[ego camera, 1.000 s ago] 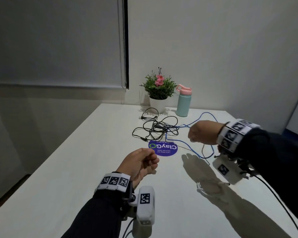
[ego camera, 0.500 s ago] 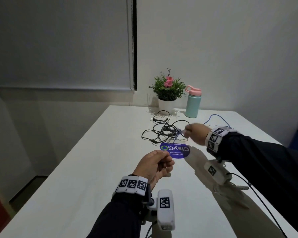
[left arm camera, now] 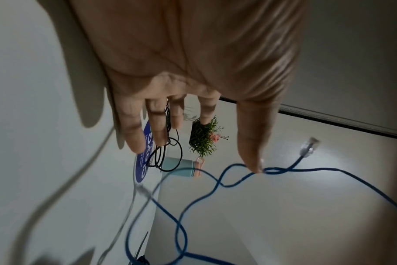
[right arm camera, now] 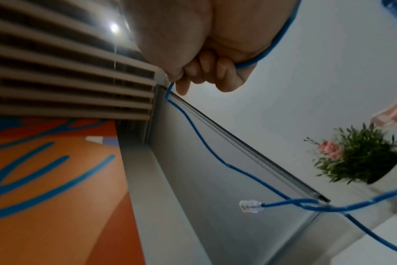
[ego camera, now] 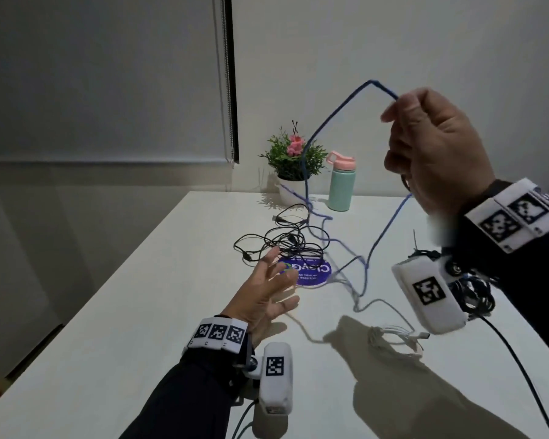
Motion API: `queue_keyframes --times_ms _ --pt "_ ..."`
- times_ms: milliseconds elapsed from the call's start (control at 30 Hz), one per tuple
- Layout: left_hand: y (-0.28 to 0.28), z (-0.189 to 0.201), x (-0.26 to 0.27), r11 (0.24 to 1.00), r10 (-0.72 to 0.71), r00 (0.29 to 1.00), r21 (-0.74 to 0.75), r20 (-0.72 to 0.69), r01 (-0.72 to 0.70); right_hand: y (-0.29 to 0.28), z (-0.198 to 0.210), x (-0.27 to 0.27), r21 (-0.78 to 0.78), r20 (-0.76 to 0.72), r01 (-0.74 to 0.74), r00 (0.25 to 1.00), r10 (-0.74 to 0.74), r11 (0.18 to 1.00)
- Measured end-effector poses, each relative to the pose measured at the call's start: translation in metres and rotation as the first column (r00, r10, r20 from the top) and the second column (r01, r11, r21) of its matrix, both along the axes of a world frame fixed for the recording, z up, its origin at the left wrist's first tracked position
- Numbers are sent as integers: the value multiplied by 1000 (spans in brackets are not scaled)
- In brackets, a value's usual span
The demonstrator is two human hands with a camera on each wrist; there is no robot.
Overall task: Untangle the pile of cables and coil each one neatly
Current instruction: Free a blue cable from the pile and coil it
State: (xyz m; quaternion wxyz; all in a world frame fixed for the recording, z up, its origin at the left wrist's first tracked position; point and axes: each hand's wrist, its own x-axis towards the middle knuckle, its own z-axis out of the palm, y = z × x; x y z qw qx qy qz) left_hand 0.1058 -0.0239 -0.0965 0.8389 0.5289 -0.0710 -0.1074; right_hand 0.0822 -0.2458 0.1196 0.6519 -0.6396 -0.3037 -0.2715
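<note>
My right hand [ego camera: 425,147] is raised high at the right and grips a blue network cable [ego camera: 330,118], which hangs in loops down to the white table [ego camera: 140,312]. In the right wrist view my fingers [right arm camera: 206,71] curl round the blue cable [right arm camera: 199,132], and its clear plug [right arm camera: 249,206] dangles free. My left hand [ego camera: 279,277] hovers open with spread fingers just short of a tangle of black cables [ego camera: 282,242]. The left wrist view shows straight fingers [left arm camera: 156,125] holding nothing, with the blue cable [left arm camera: 215,188] beyond them. A coiled white cable [ego camera: 393,340] lies at the near right.
A thin grey cable [ego camera: 377,304] trails across the table between my hands. A round blue sticker [ego camera: 311,274] lies under the tangle's near edge. A potted plant [ego camera: 293,156] and a teal bottle with a pink lid [ego camera: 341,182] stand at the table's far edge.
My right hand has risen from the tangle, lifting the blue cable high. My left hand was curled near the table's middle; it has opened and reached toward the black cables.
</note>
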Motion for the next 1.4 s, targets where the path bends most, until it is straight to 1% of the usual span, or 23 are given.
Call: queue_keyframes --times_ms 100,200,300,367,433,533,600,667,833,900,933,967,1000,1033,1067,1133,1167,1200,1233,1267,1300,1333,1400 --pt "-6 1 -1 999 -5 995 53 102 0 1 -7 -16 81 -99 -219 969 227 972" --pt "-12 1 -1 993 -55 983 117 177 35 7 -11 -29 208 -119 -353 916 382 912" --pt "-21 6 -3 941 -45 982 337 182 -20 1 -14 -34 432 -149 -390 858 491 813" --pt "-21 10 -4 906 35 986 411 166 -101 -8 -17 -34 579 -148 -343 848 509 740" --pt "-13 10 1 906 211 971 352 109 -236 -24 -20 -32 684 -140 -295 845 517 667" --pt "13 11 12 892 421 905 206 -58 -402 -57 -29 -25 763 -140 -244 842 522 598" --pt "30 10 15 878 478 859 82 -184 -471 -72 -38 -17 770 -170 -176 870 463 613" --pt "36 8 16 862 501 835 41 -230 -506 -78 -48 -4 737 -230 -95 896 380 670" --pt "32 7 14 868 438 862 -129 -257 -479 -47 -80 33 540 -467 102 862 197 835" --pt "32 8 12 864 424 869 -173 -254 -472 -32 -93 44 403 -546 138 829 117 905" --pt "32 8 12 862 418 872 -191 -254 -469 -28 -98 48 228 -595 169 804 0 959" --pt "32 8 13 862 409 876 -207 -256 -463 -27 -102 51 -52 -619 217 759 -202 975" --pt "32 8 13 865 399 881 -215 -254 -454 -29 -107 54 -356 -575 256 698 -427 899" --pt "31 8 14 870 388 887 -219 -251 -442 -30 -111 53 -587 -454 299 648 -612 752" --pt "30 7 15 873 379 892 -224 -246 -433 -27 -113 49 -688 -301 364 644 -703 628" --pt "29 7 16 875 370 898 -234 -239 -424 -14 -114 31 -626 4 558 701 -713 546" --pt "28 8 16 875 365 901 -244 -235 -418 -3 -113 22 -591 130 588 745 -654 553" --pt "25 9 15 875 353 907 -261 -231 -407 7 -113 13 -629 169 507 829 -533 590" --pt "23 11 13 873 337 914 -288 -225 -393 18 -114 4 -726 115 336 920 -376 601" --pt "20 13 11 867 323 921 -323 -217 -380 28 -118 -5 -836 -7 127 970 -242 534" --pt "17 16 9 857 311 927 -361 -209 -368 38 -124 -11 -905 -123 -38 977 -176 423" --pt "14 19 8 847 297 934 -397 -199 -353 46 -130 -15 -941 -175 -115 970 -169 317" --pt "10 22 4 834 245 953 -461 -179 -302 57 -142 -16 -980 -127 -87 966 -226 178"
